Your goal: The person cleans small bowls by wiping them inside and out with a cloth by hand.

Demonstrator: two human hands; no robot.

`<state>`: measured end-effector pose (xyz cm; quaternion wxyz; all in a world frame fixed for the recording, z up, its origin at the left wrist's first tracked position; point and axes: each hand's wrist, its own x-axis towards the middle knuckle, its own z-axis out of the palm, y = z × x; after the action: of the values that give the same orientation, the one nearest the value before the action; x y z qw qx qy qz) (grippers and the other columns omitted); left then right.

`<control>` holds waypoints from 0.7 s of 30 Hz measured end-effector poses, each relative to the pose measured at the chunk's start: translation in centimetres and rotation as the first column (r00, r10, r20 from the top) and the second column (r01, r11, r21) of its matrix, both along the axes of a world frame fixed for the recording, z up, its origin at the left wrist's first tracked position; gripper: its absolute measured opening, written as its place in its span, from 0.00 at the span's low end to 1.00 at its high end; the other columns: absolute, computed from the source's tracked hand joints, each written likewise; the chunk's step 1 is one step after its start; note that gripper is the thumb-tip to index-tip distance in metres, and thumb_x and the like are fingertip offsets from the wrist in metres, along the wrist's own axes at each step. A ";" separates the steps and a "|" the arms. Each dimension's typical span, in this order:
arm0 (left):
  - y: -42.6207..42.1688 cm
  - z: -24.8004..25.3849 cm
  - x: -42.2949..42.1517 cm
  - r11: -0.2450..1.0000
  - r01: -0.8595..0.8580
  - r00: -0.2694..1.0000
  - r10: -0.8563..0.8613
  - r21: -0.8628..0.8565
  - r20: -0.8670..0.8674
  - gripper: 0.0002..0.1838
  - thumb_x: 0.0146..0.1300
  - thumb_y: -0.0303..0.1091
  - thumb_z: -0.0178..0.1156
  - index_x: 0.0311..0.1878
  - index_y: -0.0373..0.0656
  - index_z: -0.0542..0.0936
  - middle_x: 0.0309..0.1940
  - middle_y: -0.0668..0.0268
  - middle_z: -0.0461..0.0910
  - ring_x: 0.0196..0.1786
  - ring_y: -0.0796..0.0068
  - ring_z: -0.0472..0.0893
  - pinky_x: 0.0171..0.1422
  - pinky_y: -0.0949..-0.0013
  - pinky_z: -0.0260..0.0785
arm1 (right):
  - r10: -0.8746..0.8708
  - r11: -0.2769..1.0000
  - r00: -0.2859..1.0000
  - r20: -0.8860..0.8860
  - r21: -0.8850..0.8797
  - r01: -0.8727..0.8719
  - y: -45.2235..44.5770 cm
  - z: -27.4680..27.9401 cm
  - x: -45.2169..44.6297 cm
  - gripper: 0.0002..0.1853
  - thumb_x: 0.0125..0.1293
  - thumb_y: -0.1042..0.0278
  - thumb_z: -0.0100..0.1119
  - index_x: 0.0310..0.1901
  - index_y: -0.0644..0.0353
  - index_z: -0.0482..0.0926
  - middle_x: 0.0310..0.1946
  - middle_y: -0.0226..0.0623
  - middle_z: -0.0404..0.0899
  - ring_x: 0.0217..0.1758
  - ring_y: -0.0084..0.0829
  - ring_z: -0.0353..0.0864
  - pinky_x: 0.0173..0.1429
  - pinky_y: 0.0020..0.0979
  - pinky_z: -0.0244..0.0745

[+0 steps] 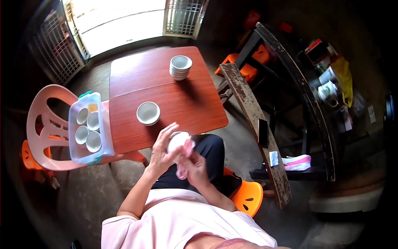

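My left hand [159, 151] is wrapped around a small white bowl [175, 142] above my lap, near the table's front edge. In my right hand [195, 169] is a pink cloth [181, 172], pressed against the bowl's side; part of the cloth is hidden by the fingers. Just beyond my left hand, a single white bowl [148, 113] stands upright on the reddish-brown table [128, 89]. Farther back on the table rises a stack of several white bowls [180, 68]. The clear plastic box [74, 143] on the left holds several more bowls.
A pink plastic chair [43, 120] supports the box. To the right runs a worn wooden bench [253, 112] with a dark phone [263, 133] on it. Beside my seat is an orange stool [248, 195]. Mugs [327, 92] and a yellow bag [343, 79] sit at the far right.
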<state>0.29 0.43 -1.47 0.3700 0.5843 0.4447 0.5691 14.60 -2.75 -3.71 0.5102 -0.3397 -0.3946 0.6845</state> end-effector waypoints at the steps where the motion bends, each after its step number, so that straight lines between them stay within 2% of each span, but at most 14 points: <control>1: -0.3 0.2 0.3 0.996 0.027 0.983 -0.011 -0.088 0.185 0.23 0.62 0.34 0.61 0.59 0.36 0.73 0.56 0.56 0.75 0.57 0.65 0.77 0.61 0.65 0.70 | 0.103 0.990 0.987 0.127 0.084 -0.114 -0.6 0.0 0.1 0.11 0.68 0.74 0.56 0.50 0.61 0.75 0.30 0.32 0.80 0.29 0.23 0.80 0.35 0.23 0.74; 3: -0.3 1.9 0.3 0.954 0.120 0.900 0.013 -0.276 0.436 0.18 0.65 0.33 0.56 0.56 0.35 0.74 0.45 0.60 0.80 0.47 0.71 0.81 0.55 0.69 0.74 | -0.145 0.838 0.766 0.627 0.490 -0.242 -1.3 -3.4 -0.5 0.16 0.63 0.77 0.58 0.53 0.59 0.75 0.37 0.41 0.82 0.39 0.41 0.84 0.46 0.34 0.78; 4: -0.3 2.2 0.2 0.918 0.234 0.801 0.005 -0.319 0.599 0.16 0.68 0.34 0.52 0.54 0.35 0.76 0.39 0.61 0.82 0.42 0.75 0.81 0.50 0.72 0.74 | -0.447 0.544 0.706 0.550 0.793 -0.274 -0.2 -2.8 -1.0 0.19 0.60 0.77 0.60 0.54 0.59 0.75 0.45 0.50 0.80 0.51 0.52 0.79 0.56 0.43 0.74; 5: 0.0 1.6 -0.1 0.918 0.172 0.864 0.034 -0.358 0.503 0.17 0.68 0.39 0.53 0.51 0.36 0.78 0.41 0.62 0.82 0.41 0.77 0.81 0.46 0.74 0.74 | -0.461 0.519 0.645 0.609 0.775 -0.361 0.5 -4.0 -0.9 0.18 0.61 0.76 0.60 0.53 0.59 0.75 0.48 0.51 0.78 0.55 0.52 0.77 0.58 0.46 0.73; 7: -0.2 0.7 -0.5 0.869 0.147 0.909 0.070 -0.473 0.411 0.15 0.68 0.37 0.54 0.50 0.36 0.79 0.41 0.62 0.82 0.42 0.77 0.81 0.45 0.75 0.74 | -0.507 0.458 0.563 0.653 0.757 -0.466 1.5 -4.4 -0.5 0.16 0.61 0.75 0.60 0.52 0.59 0.75 0.48 0.51 0.78 0.54 0.51 0.77 0.59 0.48 0.72; 9: 0.3 -1.5 -0.2 0.905 0.097 0.903 0.095 -0.414 0.420 0.14 0.68 0.37 0.56 0.48 0.36 0.79 0.39 0.61 0.82 0.41 0.76 0.82 0.43 0.74 0.76 | -0.433 0.485 0.647 0.628 0.767 -0.420 0.8 -3.0 -0.8 0.10 0.64 0.72 0.60 0.46 0.61 0.77 0.44 0.52 0.78 0.53 0.53 0.77 0.59 0.47 0.72; 10: 0.1 -1.1 0.0 0.900 0.180 0.808 0.094 -0.396 0.582 0.15 0.68 0.40 0.57 0.47 0.36 0.80 0.37 0.60 0.82 0.36 0.73 0.84 0.40 0.73 0.78 | -0.289 0.677 0.707 0.645 0.660 -0.326 -0.5 -2.5 -0.8 0.06 0.66 0.73 0.58 0.42 0.65 0.76 0.40 0.49 0.81 0.44 0.46 0.84 0.51 0.39 0.78; 11: -0.5 -0.5 -0.2 0.873 0.280 0.712 0.090 -0.399 0.697 0.16 0.68 0.42 0.57 0.46 0.36 0.79 0.35 0.60 0.82 0.31 0.72 0.84 0.35 0.73 0.79 | 0.064 0.859 0.818 0.572 0.385 -0.337 -1.4 -2.3 0.1 0.06 0.69 0.73 0.54 0.39 0.68 0.76 0.35 0.47 0.84 0.36 0.38 0.86 0.44 0.31 0.79; 13: -0.7 -1.4 0.4 0.879 0.236 0.696 0.146 -0.415 0.703 0.17 0.68 0.43 0.57 0.46 0.37 0.79 0.33 0.60 0.82 0.29 0.72 0.84 0.32 0.74 0.78 | 0.184 0.906 0.893 0.410 0.282 -0.316 -1.0 -1.1 0.4 0.10 0.72 0.71 0.51 0.38 0.70 0.75 0.30 0.42 0.85 0.33 0.31 0.86 0.42 0.30 0.79; 15: -0.8 -1.9 0.4 0.865 0.209 0.767 0.144 -0.456 0.625 0.16 0.70 0.43 0.55 0.46 0.37 0.79 0.31 0.61 0.82 0.31 0.73 0.84 0.33 0.75 0.77 | 0.125 0.784 0.794 0.595 0.432 -0.447 0.5 -1.2 0.9 0.12 0.73 0.68 0.48 0.39 0.70 0.75 0.30 0.43 0.84 0.32 0.38 0.85 0.39 0.32 0.78; 16: -0.8 -1.9 0.3 0.862 0.256 0.746 0.112 -0.438 0.657 0.16 0.70 0.42 0.55 0.46 0.37 0.79 0.32 0.60 0.83 0.32 0.74 0.84 0.34 0.75 0.77 | -0.167 0.637 0.629 0.759 0.570 -0.519 1.3 -2.0 1.1 0.10 0.70 0.68 0.51 0.43 0.67 0.75 0.32 0.47 0.82 0.35 0.48 0.83 0.41 0.38 0.79; 17: -0.6 -1.9 0.2 0.857 0.306 0.721 0.074 -0.414 0.688 0.16 0.70 0.42 0.55 0.47 0.38 0.79 0.34 0.60 0.83 0.33 0.75 0.84 0.35 0.76 0.77 | -0.386 0.502 0.669 0.635 0.753 -0.425 2.3 -2.6 0.5 0.11 0.69 0.69 0.51 0.43 0.69 0.75 0.31 0.49 0.81 0.33 0.53 0.81 0.42 0.40 0.78; 19: -0.4 -1.8 0.1 0.849 0.222 0.806 0.117 -0.480 0.580 0.17 0.70 0.43 0.55 0.51 0.39 0.78 0.36 0.60 0.83 0.37 0.74 0.84 0.40 0.74 0.78 | -0.452 0.521 0.604 0.656 0.744 -0.419 2.1 -2.8 -0.1 0.12 0.69 0.69 0.50 0.46 0.70 0.74 0.35 0.51 0.81 0.36 0.47 0.83 0.46 0.39 0.77; 21: -0.8 -1.4 -0.2 0.852 0.143 0.886 0.117 -0.504 0.448 0.18 0.69 0.45 0.55 0.52 0.40 0.78 0.37 0.62 0.83 0.39 0.73 0.84 0.42 0.71 0.78 | 0.119 0.887 0.703 0.701 0.243 -0.392 0.6 -1.2 0.1 0.11 0.69 0.71 0.49 0.47 0.70 0.74 0.39 0.50 0.80 0.40 0.42 0.83 0.50 0.39 0.76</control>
<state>0.11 -0.42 -2.87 0.6138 0.3116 0.4772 0.5463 14.72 -2.14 -4.95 0.2871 -0.3989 -0.7176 0.4934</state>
